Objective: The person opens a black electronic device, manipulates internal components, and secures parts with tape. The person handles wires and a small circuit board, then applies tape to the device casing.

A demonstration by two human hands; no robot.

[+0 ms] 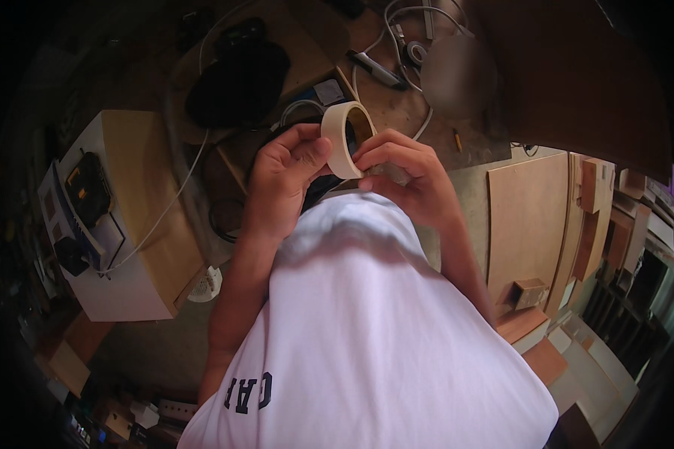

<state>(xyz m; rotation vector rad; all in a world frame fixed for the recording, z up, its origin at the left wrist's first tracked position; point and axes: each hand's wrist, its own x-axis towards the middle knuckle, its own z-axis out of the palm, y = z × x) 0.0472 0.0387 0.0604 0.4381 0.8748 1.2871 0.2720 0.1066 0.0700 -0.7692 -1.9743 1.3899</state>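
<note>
Between my two hands, in front of my body, is a cream roll of masking tape (337, 142), tilted so that its hollow core shows. My left hand (292, 159) pinches its left side, the thumb against the outer face. At the roll's lower right rim are the closed fingers of my right hand (406, 168), index and thumb near the edge. Something pale lies by those fingertips, too small to tell whether it is a loose tape end.
Beyond my hands is a cluttered workbench (404, 112) with a black bag-like bundle (240, 86), white cables and a pencil-like stick (457, 140). A white-sided cabinet (120, 277) carries a black-and-yellow battery-like device (90, 191). Wooden boards (528, 217) stand at the right.
</note>
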